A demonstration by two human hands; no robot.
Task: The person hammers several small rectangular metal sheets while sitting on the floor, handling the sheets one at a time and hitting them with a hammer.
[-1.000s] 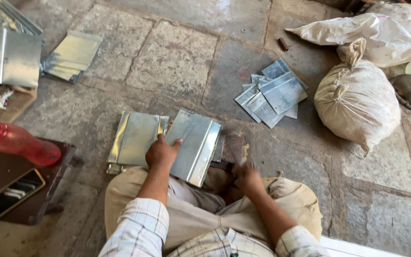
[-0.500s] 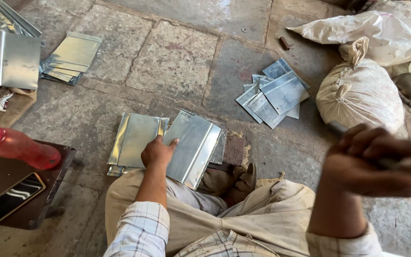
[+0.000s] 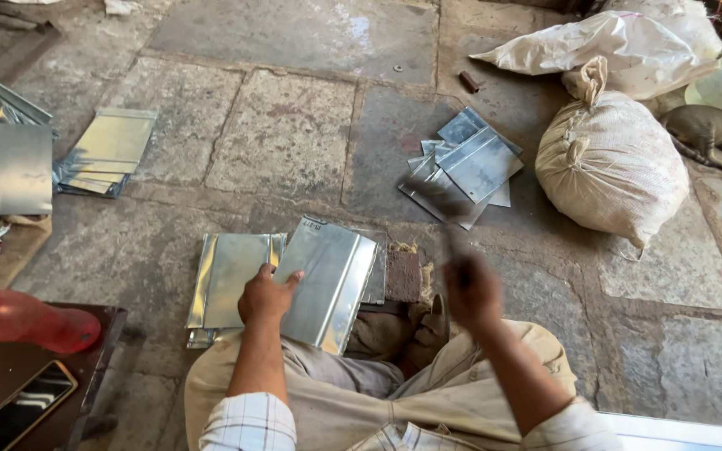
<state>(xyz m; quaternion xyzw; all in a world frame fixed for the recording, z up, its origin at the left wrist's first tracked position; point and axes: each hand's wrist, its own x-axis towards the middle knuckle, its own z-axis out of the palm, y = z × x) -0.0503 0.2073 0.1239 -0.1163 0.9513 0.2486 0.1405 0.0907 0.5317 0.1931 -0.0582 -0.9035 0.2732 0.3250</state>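
Galvanised sheet metal is what we see from the head camera: a folded metal panel (image 3: 327, 282) lies tilted on the stone floor (image 3: 286, 134) just in front of the person's knees, overlapping a flat stack of sheets (image 3: 229, 280) to its left, and the left hand (image 3: 266, 294) rests on its lower left edge with fingers spread flat, pressing rather than gripping. The right hand (image 3: 471, 291) is blurred above the right knee, curled around what looks like a thin dark handle (image 3: 453, 250), though we cannot tell what tool it is. Farther off lie a loose pile of sheets (image 3: 461, 167) beside a tied sack (image 3: 612, 163), another stack (image 3: 106, 150) at left, and a red bottle (image 3: 27, 321) near a phone (image 3: 18, 405).
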